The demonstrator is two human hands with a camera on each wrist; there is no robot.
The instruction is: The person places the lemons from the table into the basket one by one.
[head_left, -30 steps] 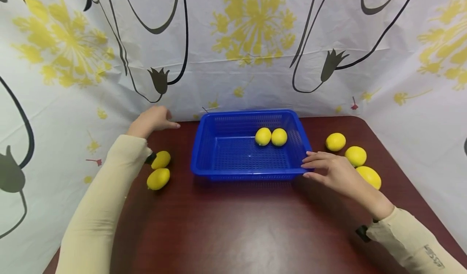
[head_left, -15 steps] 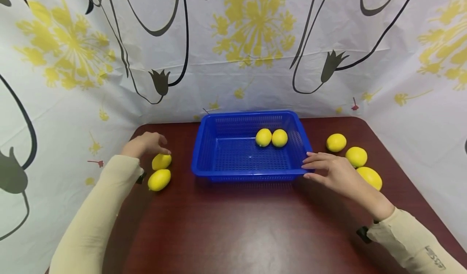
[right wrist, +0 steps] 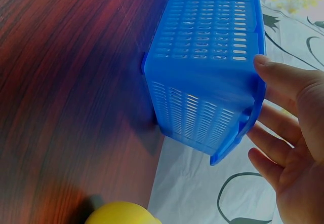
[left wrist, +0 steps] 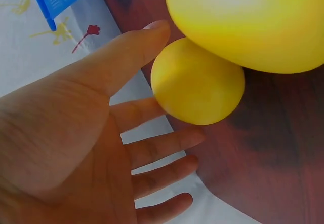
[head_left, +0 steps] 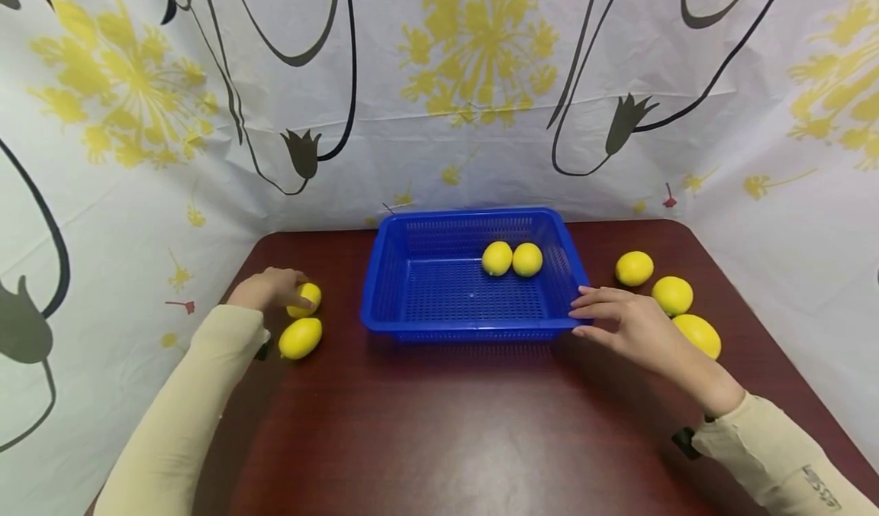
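Note:
On the left side of the table, my left hand is at the farther of two lemons. That lemon lies between the thumb and index finger, whose fingers look nearly straight and spread in the left wrist view. The nearer lemon lies just in front of it. My right hand rests at the near right corner of a blue plastic basket, thumb and relaxed fingers touching its rim. Inside the basket, two lemons sit side by side toward the right.
To the right of the basket, three lemons lie in a row, the nearest partly behind my right hand. The dark red-brown table is glossy. A patterned white cloth hangs close behind and at both sides.
My left hand has come down toward me from beyond the lemons to the farther left one. My right hand stays on the basket's corner, and the lemons lie as before.

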